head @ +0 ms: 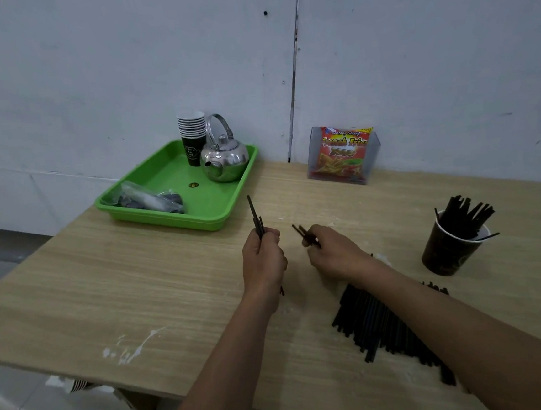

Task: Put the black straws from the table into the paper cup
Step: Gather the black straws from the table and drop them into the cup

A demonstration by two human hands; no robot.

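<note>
Straws (pixel 371 320) piled on the table (pixel 138 281) beneath the right forearm, more standing in the cup (pixel 443 255) further right, a few gripped upright by the left hand (pixel 262 258), two pinched by the right hand (pixel 330 253), tray (pixel 209 197) beyond.

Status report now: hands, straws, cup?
Left hand grips straws; right hand pinches more. Paper cup holds straws, pile lies on table. Nothing between hands and cup.

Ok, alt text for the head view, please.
The left hand and right hand each hold a few black straws over a table. A straw pile lies under the right arm; a cup of straws stands right, a green tray behind.
</note>
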